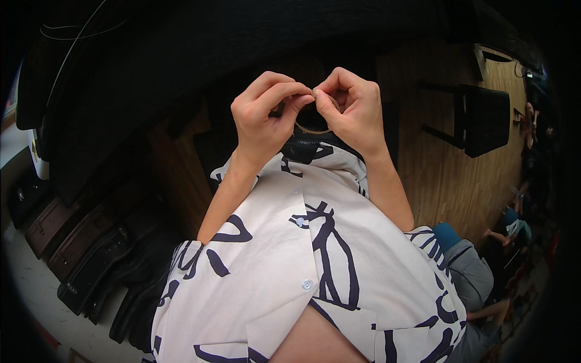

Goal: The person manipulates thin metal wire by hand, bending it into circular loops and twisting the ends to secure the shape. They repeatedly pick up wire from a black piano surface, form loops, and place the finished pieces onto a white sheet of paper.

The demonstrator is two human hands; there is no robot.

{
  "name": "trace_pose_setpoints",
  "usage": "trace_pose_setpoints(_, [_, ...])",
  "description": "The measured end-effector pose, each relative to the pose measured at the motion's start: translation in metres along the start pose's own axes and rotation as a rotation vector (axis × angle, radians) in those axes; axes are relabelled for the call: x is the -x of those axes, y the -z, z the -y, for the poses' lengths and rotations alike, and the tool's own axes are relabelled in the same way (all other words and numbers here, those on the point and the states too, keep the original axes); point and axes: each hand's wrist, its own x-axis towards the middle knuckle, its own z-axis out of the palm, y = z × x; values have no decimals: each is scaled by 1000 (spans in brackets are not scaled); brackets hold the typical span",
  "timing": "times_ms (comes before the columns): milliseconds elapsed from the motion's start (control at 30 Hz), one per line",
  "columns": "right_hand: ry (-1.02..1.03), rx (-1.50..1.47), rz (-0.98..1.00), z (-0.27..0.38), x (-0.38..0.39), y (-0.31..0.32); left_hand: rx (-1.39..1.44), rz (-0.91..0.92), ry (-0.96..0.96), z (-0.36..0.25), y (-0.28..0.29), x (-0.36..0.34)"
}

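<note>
In front of my chest, both hands meet fingertip to fingertip at the top of a thin golden loop (312,131), which looks like coiled wire or string. My left hand (265,115) is closed, its thumb and forefinger pinching the loop's upper end. On the other side my right hand (358,112) is also closed, with thumb and forefinger pressed on the same spot. The loop hangs down between the two hands. Its upper right part is partly hidden by my right thumb, and the fine detail at the fingertips is too small to make out.
A dark stool or bench (487,120) lies on the wooden floor (417,157) to the right. Several dark hard cases (91,266) stand in a row at the left. Other people (472,272) are along the right edge. A thin pale wire (74,42) crosses the dark upper left.
</note>
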Motion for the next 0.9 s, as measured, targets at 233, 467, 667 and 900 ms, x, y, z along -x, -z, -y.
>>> trace_pose_setpoints(233, [19, -61, 27, -4, -1, 0, 105, 33, 113, 1, 4, 2])
trace_pose_setpoints(467, [17, -82, 55, -2, -1, 0, 229, 25, 180, -4, 5, 2])
trace_pose_setpoints(667, [30, -64, 73, -2, -3, -4, 224, 109, 235, 1, 13, 1])
trace_pose_setpoints(900, [31, -24, 126, 6, -10, -10, 508, 166, 316, 12, 29, 1])
